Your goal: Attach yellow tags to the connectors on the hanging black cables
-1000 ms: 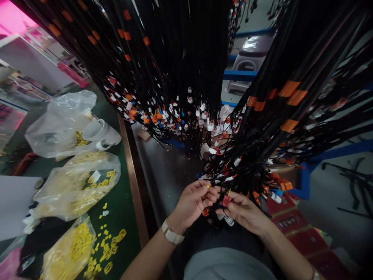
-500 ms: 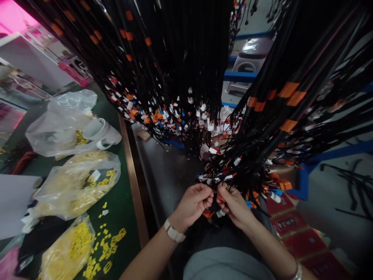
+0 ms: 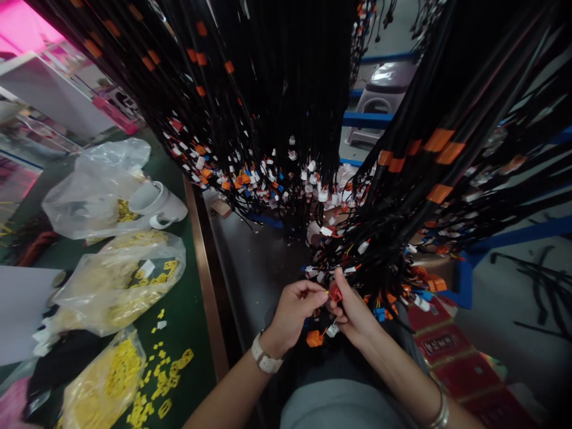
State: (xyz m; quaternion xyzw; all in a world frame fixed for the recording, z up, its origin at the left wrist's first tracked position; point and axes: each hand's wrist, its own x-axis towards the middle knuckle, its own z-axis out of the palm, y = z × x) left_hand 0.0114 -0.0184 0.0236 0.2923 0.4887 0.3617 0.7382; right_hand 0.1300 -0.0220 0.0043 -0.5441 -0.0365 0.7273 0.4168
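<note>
Near the lower centre of the frame, the left hand [image 3: 295,310] has its thumb and forefinger drawn tightly together on a tiny yellow piece [image 3: 327,292], a grip that seems suited to something so small. The right hand [image 3: 355,319] is half curled, steadying a red connector [image 3: 335,292] between thumb and fingers, apparently so that one side faces the yellow piece; whether they touch is hard to tell. An orange connector [image 3: 314,339] and a white connector [image 3: 332,330] dangle just below. Black cable bundles [image 3: 420,119] slope down from the upper right, probably hung to bring their ends near the hands. At lower left, loose yellow pieces [image 3: 187,357] lie on the green tabletop [image 3: 199,333], presumably spread for easy picking.
</note>
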